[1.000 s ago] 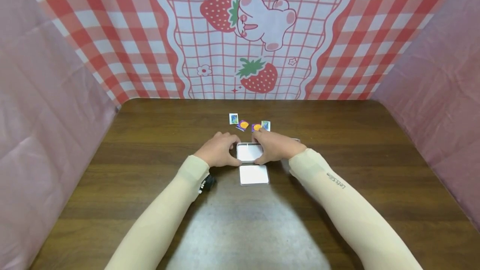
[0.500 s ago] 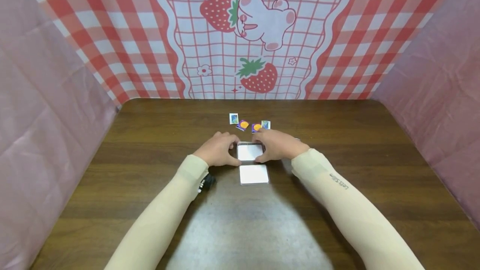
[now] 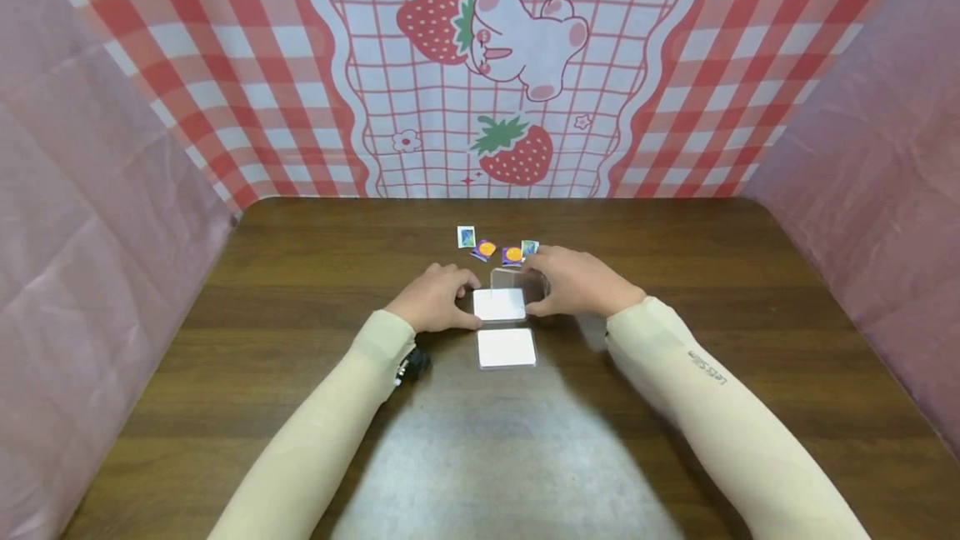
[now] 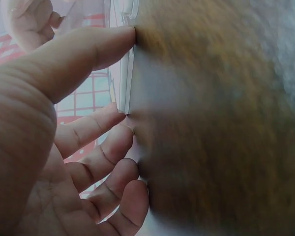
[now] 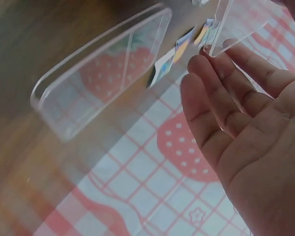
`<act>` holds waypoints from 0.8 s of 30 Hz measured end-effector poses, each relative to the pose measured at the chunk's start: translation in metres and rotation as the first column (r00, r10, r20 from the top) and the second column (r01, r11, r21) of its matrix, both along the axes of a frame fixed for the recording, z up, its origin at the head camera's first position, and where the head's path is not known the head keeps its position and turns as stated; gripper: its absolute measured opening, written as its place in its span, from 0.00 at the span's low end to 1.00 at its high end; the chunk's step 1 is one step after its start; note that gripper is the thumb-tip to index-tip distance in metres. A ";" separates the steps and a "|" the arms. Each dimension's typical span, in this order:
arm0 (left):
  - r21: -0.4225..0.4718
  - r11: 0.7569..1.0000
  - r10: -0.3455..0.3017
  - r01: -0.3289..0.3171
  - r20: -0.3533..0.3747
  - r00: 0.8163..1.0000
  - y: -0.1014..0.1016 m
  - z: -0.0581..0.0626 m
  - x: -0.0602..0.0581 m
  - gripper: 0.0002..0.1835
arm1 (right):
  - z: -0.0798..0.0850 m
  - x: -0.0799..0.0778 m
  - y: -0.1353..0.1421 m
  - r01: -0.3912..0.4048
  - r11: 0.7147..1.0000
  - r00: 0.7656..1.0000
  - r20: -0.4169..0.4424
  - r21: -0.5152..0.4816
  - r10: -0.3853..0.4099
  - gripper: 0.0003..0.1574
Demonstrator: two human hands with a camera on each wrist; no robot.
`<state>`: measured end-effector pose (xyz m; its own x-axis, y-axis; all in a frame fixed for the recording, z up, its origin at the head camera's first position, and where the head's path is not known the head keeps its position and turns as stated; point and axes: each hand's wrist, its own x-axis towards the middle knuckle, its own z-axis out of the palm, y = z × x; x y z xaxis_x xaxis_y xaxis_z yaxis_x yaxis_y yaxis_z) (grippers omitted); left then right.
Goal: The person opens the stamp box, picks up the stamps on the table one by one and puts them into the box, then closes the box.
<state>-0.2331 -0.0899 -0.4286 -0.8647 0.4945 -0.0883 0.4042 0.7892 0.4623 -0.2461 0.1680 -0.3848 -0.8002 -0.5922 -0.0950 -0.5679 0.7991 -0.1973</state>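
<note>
In the head view my left hand (image 3: 435,300) holds a shallow clear plastic box (image 3: 498,305), white inside, at its left end. Its thumb lies at the near corner and its index finger at the far corner, as the left wrist view of this hand (image 4: 64,128) shows too. My right hand (image 3: 581,282) pinches a clear plastic lid (image 3: 507,277), raised and tilted over the far side of the box; in the right wrist view the fingertips are at the corner of the lid (image 5: 231,29). A second white-filled clear box (image 3: 507,348) lies just nearer.
Behind the boxes lie small picture cards (image 3: 467,237) and purple-and-orange pieces (image 3: 513,255). Another clear plastic piece (image 5: 101,71) rests on the table in the right wrist view. A checked strawberry cloth (image 3: 517,65) hangs behind the brown table (image 3: 300,273).
My right hand has moved right and away, and the clear lid has come up off the box, tilted. The left hand stays in place at the box's left end.
</note>
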 end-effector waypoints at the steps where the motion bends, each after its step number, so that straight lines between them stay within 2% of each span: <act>1: 0.000 1.000 0.000 0.000 -0.001 1.000 0.000 0.000 0.000 0.35 | 0.001 0.001 0.003 0.007 1.000 1.000 -0.008 -0.005 -0.007 0.36; 7: 0.005 1.000 0.014 -0.014 0.006 1.000 0.000 0.001 0.003 0.37 | 0.005 0.008 0.025 0.037 0.999 0.998 -0.052 -0.029 -0.038 0.38; 16: 0.003 1.000 0.028 -0.028 0.007 1.000 0.002 0.004 0.006 0.34 | 0.007 0.025 0.056 0.036 0.999 0.992 -0.120 -0.027 -0.039 0.39; 24: 0.008 0.999 0.036 -0.036 0.003 0.999 0.002 0.003 0.008 0.33 | 0.004 0.045 0.071 0.039 0.999 0.992 -0.120 0.003 -0.038 0.39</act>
